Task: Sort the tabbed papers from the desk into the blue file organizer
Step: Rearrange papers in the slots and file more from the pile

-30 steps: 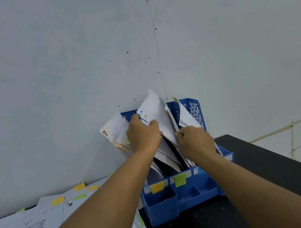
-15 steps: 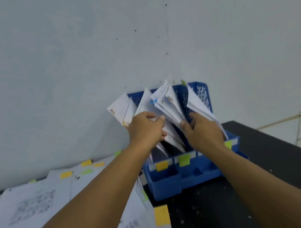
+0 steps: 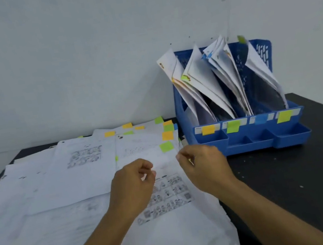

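Tabbed papers (image 3: 93, 175) lie spread on desk (image 3: 291, 175), left of blue file organizer (image 3: 251, 135). Both my hands over pile, fingers loosely curled, holding nothing: left hand (image 3: 133, 187), right hand (image 3: 203, 168). I'd pinch one sheet only, read tab colour, match slot label.

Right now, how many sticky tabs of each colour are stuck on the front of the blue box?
Orange tab: 1
Green tab: 1
Blue tab: 1
Yellow tab: 1
Total: 4, all in a row on the front of the blue file organizer.
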